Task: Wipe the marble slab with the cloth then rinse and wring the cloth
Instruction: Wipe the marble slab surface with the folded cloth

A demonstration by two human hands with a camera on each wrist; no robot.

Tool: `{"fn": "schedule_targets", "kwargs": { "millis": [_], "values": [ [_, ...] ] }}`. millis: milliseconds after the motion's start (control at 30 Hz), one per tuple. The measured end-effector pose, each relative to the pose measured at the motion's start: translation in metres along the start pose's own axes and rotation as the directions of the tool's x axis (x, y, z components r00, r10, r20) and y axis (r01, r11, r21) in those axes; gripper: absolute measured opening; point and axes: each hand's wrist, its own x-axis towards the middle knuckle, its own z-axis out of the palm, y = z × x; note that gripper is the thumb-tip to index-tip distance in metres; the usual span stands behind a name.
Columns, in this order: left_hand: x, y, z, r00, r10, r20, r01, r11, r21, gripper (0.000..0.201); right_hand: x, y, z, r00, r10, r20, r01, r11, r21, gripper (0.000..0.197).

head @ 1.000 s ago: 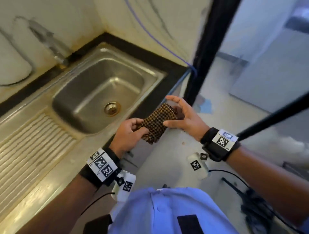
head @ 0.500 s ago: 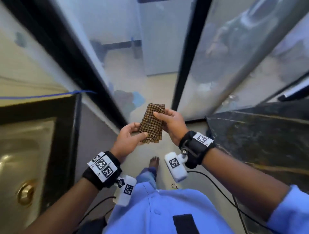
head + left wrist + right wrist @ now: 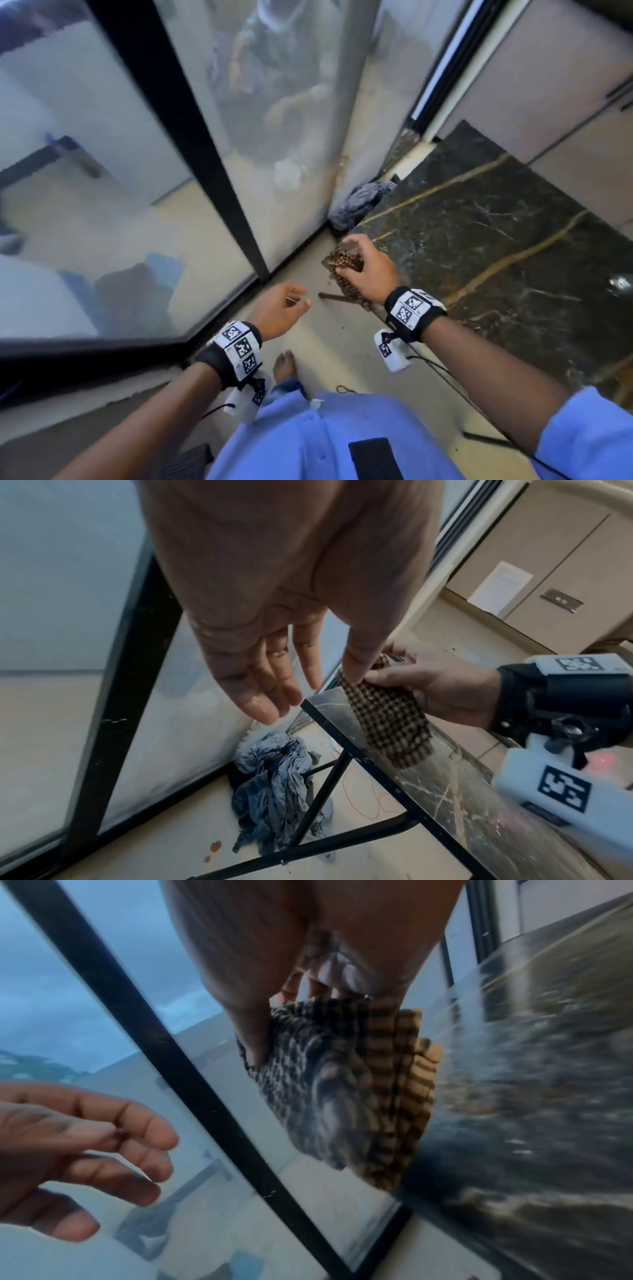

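Right hand [image 3: 368,270] pinches the folded checked cloth [image 3: 346,270] over the near corner of the dark marble slab [image 3: 496,246], left hand [image 3: 279,308] empty beside it, fingers loosely spread, with a crumpled grey rag [image 3: 277,780] on the floor below.

Right hand [image 3: 368,270] sits mid-frame right, fingers curled round the checked cloth [image 3: 344,270] – thumb pinching its top. Left hand [image 3: 279,313] hangs lower and left of it, palm up, fingers loose – holding nothing. Both forearms reach up from the bottom edge.
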Motion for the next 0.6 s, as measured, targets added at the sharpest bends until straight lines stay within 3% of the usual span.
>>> {"fn": "schedule_targets", "kwargs": {
  "millis": [67,167,300,400,500,600],
  "values": [
    [0.027,0.005,-0.002,1.000,0.006,0.011,-0.006,1.000,0.025,0.029,0.003,0.020,-0.009,0.998,0.064,0.022,-0.064,0.998,0.006,0.045],
    [0.061,0.015,-0.002,1.000,-0.007,0.011,0.007,1.000,0.001,0.034,0.006,0.035,-0.011,0.996,0.062,0.069,-0.059,0.997,-0.047,0.033],
    [0.094,0.034,0.005,0.999,-0.023,0.035,0.021,0.998,0.055,0.043,0.014,0.043,-0.007,0.999,0.023,-0.042,-0.036,0.938,-0.346,0.042],
    [0.110,0.044,0.014,0.997,-0.013,0.071,0.008,0.997,0.074,0.040,0.012,0.041,-0.010,0.988,-0.085,-0.130,0.027,0.918,-0.395,0.033],
    [0.120,0.048,0.023,0.999,-0.015,0.039,0.012,0.995,0.095,0.034,-0.003,0.042,-0.007,0.986,-0.156,-0.062,0.119,0.910,-0.398,0.029],
    [0.128,0.048,0.025,0.999,-0.022,-0.023,0.025,0.991,0.129,0.027,-0.014,0.056,0.003,0.987,-0.163,-0.006,0.141,0.873,-0.468,0.042]
  ]
}}
